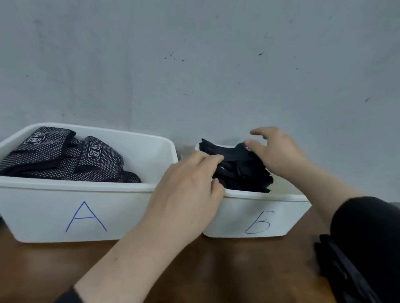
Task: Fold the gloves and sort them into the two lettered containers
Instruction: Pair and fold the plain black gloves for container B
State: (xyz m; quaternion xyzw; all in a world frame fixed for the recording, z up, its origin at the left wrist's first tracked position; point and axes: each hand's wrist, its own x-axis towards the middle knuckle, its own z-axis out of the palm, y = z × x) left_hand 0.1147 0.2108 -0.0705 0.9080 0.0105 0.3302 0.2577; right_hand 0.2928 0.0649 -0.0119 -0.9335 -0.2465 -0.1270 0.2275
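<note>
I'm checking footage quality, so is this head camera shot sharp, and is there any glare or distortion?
Head view: soft even light, no glare; wide-angle bending curves the rim of bin A; the left hand and right hand look slightly soft; the black gloves in bin B lose detail in darkness.

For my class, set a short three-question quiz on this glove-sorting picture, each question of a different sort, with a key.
1. True or false: the dotted gloves lie in container A.
2. Which container are both hands over? a) A b) B c) neither
3. Fill in: the gloves under the left hand and right hand are plain ____.

Key: 1 true; 2 b; 3 black.
</note>
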